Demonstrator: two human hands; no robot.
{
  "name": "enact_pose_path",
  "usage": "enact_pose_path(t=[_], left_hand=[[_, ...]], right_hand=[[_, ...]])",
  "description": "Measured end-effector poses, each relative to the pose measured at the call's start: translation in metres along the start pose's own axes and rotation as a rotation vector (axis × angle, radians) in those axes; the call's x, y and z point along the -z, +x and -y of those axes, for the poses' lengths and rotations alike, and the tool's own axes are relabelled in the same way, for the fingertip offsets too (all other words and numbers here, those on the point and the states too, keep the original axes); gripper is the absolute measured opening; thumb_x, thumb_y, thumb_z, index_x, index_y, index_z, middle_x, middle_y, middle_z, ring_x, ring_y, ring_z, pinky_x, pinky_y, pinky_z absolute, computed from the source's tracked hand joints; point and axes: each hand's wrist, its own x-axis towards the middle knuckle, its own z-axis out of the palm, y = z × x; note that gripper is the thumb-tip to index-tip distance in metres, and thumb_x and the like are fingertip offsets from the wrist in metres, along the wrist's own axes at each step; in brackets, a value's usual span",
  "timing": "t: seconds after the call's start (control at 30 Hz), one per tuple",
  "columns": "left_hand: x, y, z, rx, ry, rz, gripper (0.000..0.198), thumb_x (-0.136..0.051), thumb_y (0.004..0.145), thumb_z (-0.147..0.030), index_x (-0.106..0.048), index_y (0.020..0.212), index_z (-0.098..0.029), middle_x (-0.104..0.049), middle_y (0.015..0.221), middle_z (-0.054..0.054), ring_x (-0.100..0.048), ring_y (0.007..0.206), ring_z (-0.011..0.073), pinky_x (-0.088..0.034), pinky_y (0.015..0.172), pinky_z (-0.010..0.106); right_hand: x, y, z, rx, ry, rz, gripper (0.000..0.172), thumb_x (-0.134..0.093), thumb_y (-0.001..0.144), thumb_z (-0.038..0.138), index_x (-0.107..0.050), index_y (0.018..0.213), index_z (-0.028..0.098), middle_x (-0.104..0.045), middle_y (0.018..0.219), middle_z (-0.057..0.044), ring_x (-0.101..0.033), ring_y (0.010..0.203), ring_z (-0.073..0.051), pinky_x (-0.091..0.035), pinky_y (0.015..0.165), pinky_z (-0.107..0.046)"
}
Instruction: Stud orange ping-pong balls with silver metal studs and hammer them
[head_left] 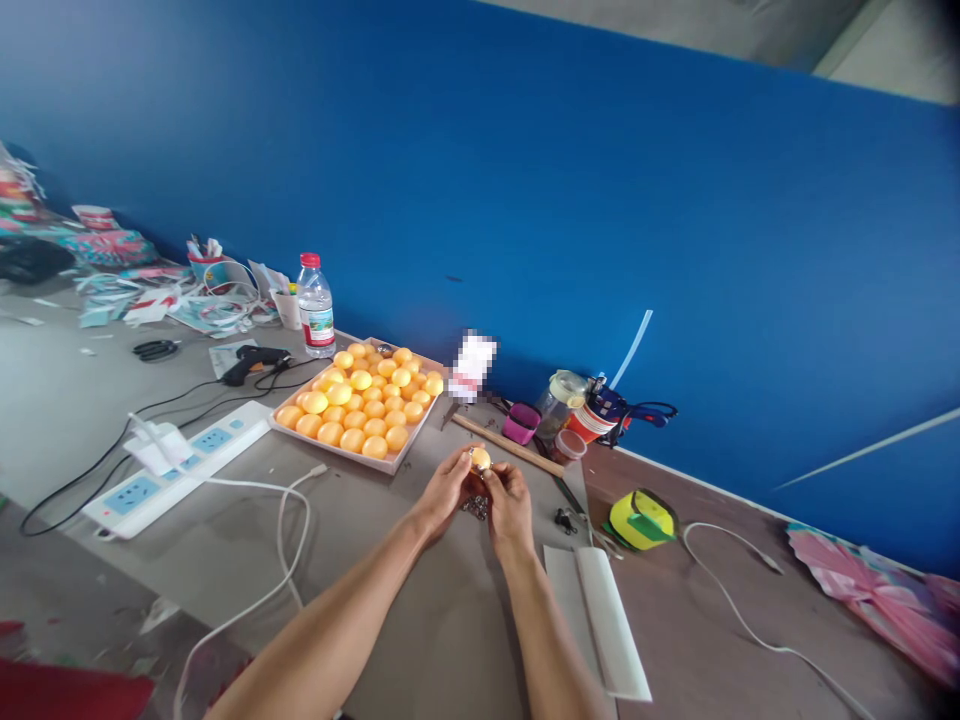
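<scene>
Between the fingertips of both my hands is a small orange ball (481, 458), like a ping-pong ball. My left hand (448, 487) is closed around its left side. At its lower right, the fingers of my right hand (511, 505) are pinched against it. Small dark metallic glints show at the ball's edge, too small to name. Just below the hands, a little heap of small metal pieces (475, 508) lies on the grey table (420, 610). A shallow box (386, 464) full of similar orange balls sits to the left, beyond my left hand.
Left of the box are a white power strip (180, 470), a black glue gun (255, 364) and a water bottle (316, 310). A wooden stick (510, 445), purple cup (521, 423) and clear jar (561, 400) stand near the blue wall. Rolled white sheet (609, 620) and yellow-green pouch (642, 520) lie right.
</scene>
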Motion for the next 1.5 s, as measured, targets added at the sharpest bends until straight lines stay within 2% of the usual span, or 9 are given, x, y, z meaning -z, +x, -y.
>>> enact_pose_path(t=[0.13, 0.23, 0.37, 0.47, 0.57, 0.77, 1.0, 1.23, 1.5], left_hand=[[0.000, 0.001, -0.001, 0.026, -0.048, 0.018, 0.040, -0.061, 0.076, -0.040, -0.058, 0.107, -0.015, -0.061, 0.077, 0.004, -0.054, 0.058, 0.0107, -0.044, 0.061, 0.028], [-0.001, 0.002, -0.006, 0.030, -0.081, -0.001, 0.040, -0.060, 0.078, -0.038, -0.054, 0.110, -0.015, -0.062, 0.076, 0.005, -0.055, 0.056, 0.0116, -0.043, 0.059, 0.027], [-0.001, 0.002, -0.013, 0.009, -0.113, 0.009, 0.039, -0.058, 0.079, -0.037, -0.054, 0.110, -0.013, -0.063, 0.077, 0.007, -0.057, 0.057, 0.0123, -0.043, 0.058, 0.025], [-0.001, 0.000, -0.015, 0.013, -0.120, 0.016, 0.038, -0.056, 0.080, -0.038, -0.054, 0.108, -0.012, -0.064, 0.079, 0.008, -0.058, 0.058, 0.0127, -0.043, 0.058, 0.025], [0.000, 0.001, -0.015, 0.018, -0.137, 0.020, 0.037, -0.056, 0.081, -0.038, -0.054, 0.107, -0.012, -0.064, 0.080, 0.009, -0.058, 0.058, 0.0129, -0.044, 0.059, 0.026], [0.002, 0.003, -0.014, 0.040, -0.176, 0.023, 0.033, -0.055, 0.081, -0.035, -0.055, 0.103, -0.012, -0.063, 0.080, 0.009, -0.058, 0.060, 0.0127, -0.045, 0.062, 0.026], [0.001, 0.002, -0.017, 0.074, -0.220, 0.005, 0.029, -0.054, 0.082, -0.034, -0.055, 0.099, -0.011, -0.063, 0.079, 0.009, -0.057, 0.059, 0.0121, -0.047, 0.062, 0.026], [0.001, 0.002, -0.018, 0.092, -0.238, -0.024, 0.023, -0.055, 0.082, -0.031, -0.056, 0.091, -0.010, -0.063, 0.078, 0.010, -0.056, 0.057, 0.0112, -0.046, 0.059, 0.025], [0.001, 0.002, -0.019, 0.103, -0.248, -0.046, 0.024, -0.056, 0.081, -0.033, -0.057, 0.088, -0.010, -0.064, 0.077, 0.009, -0.057, 0.057, 0.0112, -0.047, 0.059, 0.025]], right_hand=[[0.009, 0.003, 0.004, 0.062, -0.036, -0.034, 0.023, -0.055, 0.072, 0.040, -0.048, 0.079, 0.020, -0.054, 0.068, 0.003, -0.050, 0.058, -0.012, -0.042, 0.061, -0.026], [0.025, 0.008, 0.008, 0.216, -0.433, -0.100, 0.020, -0.053, 0.073, 0.035, -0.059, 0.079, 0.017, -0.058, 0.073, -0.002, -0.054, 0.069, -0.016, -0.042, 0.069, -0.029], [0.036, 0.009, 0.006, 0.371, -0.892, 0.001, 0.024, -0.049, 0.076, 0.026, -0.065, 0.089, 0.014, -0.059, 0.086, -0.009, -0.056, 0.081, -0.019, -0.041, 0.078, -0.030], [0.033, 0.005, 0.001, 0.363, -1.125, 0.092, 0.030, -0.048, 0.078, 0.021, -0.063, 0.103, 0.015, -0.059, 0.093, -0.010, -0.057, 0.086, -0.020, -0.040, 0.078, -0.029], [0.028, 0.003, -0.002, 0.323, -1.245, 0.122, 0.027, -0.048, 0.080, 0.020, -0.064, 0.102, 0.020, -0.062, 0.093, -0.008, -0.058, 0.086, -0.019, -0.038, 0.075, -0.028], [0.028, 0.008, -0.005, 0.320, -1.215, 0.114, 0.022, -0.044, 0.082, 0.015, -0.066, 0.083, 0.019, -0.064, 0.085, -0.006, -0.059, 0.080, -0.016, -0.037, 0.071, -0.024], [0.028, 0.004, -0.004, 0.320, -1.242, 0.142, 0.027, -0.039, 0.086, 0.020, -0.067, 0.087, 0.021, -0.064, 0.089, -0.005, -0.059, 0.084, -0.016, -0.036, 0.071, -0.026], [0.023, -0.002, 0.001, 0.307, -1.252, 0.166, 0.021, -0.048, 0.081, 0.022, -0.067, 0.090, 0.023, -0.065, 0.093, -0.003, -0.058, 0.088, -0.018, -0.035, 0.073, -0.028], [0.025, 0.005, -0.006, 0.326, -0.954, 0.084, 0.022, -0.044, 0.078, 0.021, -0.065, 0.073, 0.019, -0.064, 0.079, -0.004, -0.058, 0.076, -0.016, -0.039, 0.073, -0.027]])
